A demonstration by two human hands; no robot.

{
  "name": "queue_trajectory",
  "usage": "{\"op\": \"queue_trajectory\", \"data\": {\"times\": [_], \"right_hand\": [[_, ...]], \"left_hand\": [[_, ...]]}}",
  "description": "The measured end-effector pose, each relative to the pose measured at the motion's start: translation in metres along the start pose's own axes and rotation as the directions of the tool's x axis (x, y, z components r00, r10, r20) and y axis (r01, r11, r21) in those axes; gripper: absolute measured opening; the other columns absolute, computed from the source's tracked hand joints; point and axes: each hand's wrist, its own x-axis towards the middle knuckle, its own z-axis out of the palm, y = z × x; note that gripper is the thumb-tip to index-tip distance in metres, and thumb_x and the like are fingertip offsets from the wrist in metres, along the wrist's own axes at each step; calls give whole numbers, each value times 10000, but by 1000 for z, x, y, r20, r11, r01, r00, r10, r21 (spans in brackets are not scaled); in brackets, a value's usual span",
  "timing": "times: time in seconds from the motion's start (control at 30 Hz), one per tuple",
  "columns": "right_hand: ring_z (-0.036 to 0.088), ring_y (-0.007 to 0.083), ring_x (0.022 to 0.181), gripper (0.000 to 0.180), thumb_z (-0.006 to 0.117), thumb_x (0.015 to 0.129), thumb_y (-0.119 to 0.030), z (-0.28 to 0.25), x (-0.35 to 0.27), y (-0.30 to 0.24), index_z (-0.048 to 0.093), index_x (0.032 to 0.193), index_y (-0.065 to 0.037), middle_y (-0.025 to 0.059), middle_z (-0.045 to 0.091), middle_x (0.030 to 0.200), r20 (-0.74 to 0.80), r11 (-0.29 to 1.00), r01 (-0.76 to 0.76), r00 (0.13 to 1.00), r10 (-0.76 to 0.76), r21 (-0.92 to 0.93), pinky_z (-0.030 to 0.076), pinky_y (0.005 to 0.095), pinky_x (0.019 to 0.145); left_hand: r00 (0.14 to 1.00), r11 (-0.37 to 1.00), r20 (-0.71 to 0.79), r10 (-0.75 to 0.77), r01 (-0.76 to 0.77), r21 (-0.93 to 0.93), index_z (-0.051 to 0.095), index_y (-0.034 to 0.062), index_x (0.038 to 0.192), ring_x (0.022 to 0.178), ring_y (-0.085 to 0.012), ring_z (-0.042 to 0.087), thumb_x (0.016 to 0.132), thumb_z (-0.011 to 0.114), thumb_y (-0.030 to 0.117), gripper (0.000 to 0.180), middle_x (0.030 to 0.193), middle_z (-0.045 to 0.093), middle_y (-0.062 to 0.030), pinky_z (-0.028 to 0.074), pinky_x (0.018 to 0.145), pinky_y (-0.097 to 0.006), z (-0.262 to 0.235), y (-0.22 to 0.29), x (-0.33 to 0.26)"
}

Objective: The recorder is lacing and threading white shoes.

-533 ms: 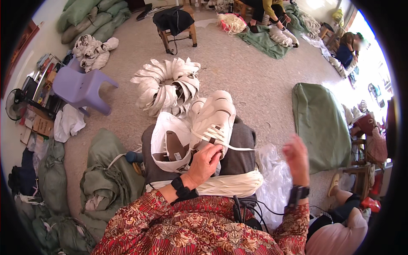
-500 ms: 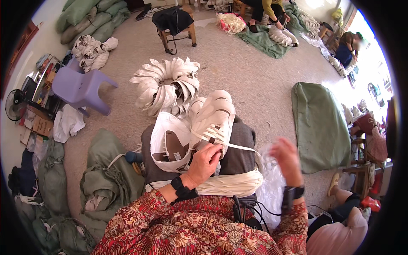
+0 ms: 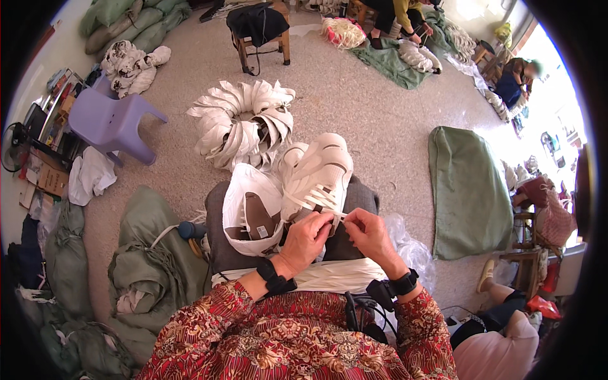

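Note:
A cream sneaker (image 3: 320, 171) rests on my lap with its toe pointing away from me, its lace (image 3: 316, 197) threaded in rows across the front. My left hand (image 3: 304, 240) is closed at the shoe's collar, thumb and forefinger pinched together by the upper eyelets. Beside it, my right hand (image 3: 373, 237) pinches the white lace close to the left fingertips. Left of the sneaker lies a white shoe upper (image 3: 253, 206) with a brown lining, opening upward. Across my lap, under my wrists, runs a bundle of cream laces (image 3: 329, 275).
A ring of stacked white shoe uppers (image 3: 244, 120) lies on the floor ahead. A purple plastic stool (image 3: 117, 123) stands left, a green cloth sack (image 3: 468, 190) lies right, and another green sack (image 3: 152, 247) sits by my left knee. Other people work at the far right and lower right.
My right hand has come in from the right, where it held the lace stretched out, and is now beside my left hand. The left hand stays at the sneaker. The view has shifted slightly.

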Motion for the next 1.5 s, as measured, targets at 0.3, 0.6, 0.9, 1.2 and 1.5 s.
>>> {"op": "queue_trajectory", "data": {"times": [0.3, 0.6, 0.9, 1.2, 1.5], "right_hand": [[643, 424, 781, 62, 596, 855, 14, -6, 1, -37, 629, 906, 13, 207, 656, 844, -34, 889, 301, 943, -332, -345, 518, 444, 653], [660, 332, 718, 59, 646, 882, -7, 8, 0, -12, 614, 923, 22, 178, 645, 807, -135, 998, 45, 990, -40, 33, 517, 377, 640], [639, 342, 751, 227, 705, 848, -60, 24, -7, -21, 549, 997, 13, 192, 610, 850, -143, 950, 246, 951, -275, -194, 510, 396, 656], [628, 331, 739, 305, 705, 817, -78, 38, -2, -23, 501, 1028, 3, 188, 601, 852, -187, 973, 127, 969, -164, -195, 514, 408, 678], [645, 306, 801, 252, 688, 832, -40, 27, -4, -28, 531, 1024, 3, 172, 615, 906, -147, 994, 86, 985, -94, -60, 521, 390, 711]], "left_hand": [[996, 990, -27, 88, -84, 116, 646, -8, 1128, 851, -349, 671, 877, 650, -17, 251, 952, 672, -175, 536, 707, -394, 5, 0, -2], [998, 997, -37, 59, -57, 53, 656, 4, 1110, 829, -354, 670, 871, 662, 4, 239, 933, 671, -160, 536, 700, -403, 4, 1, 3], [997, 994, -6, 73, -73, 79, 660, 2, 1088, 800, -369, 643, 879, 654, 11, 210, 899, 633, -158, 518, 689, -422, 1, -2, 5], [995, 967, 34, 99, -104, 233, 640, 23, 973, 783, -353, 652, 899, 630, 67, 86, 889, 625, -132, 535, 658, -427, -3, -2, 11], [964, 781, 264, -9, -158, 604, 579, 35, 851, 697, -296, 641, 850, 638, 33, 59, 822, 571, -104, 518, 595, -406, -128, 24, -32]]}}
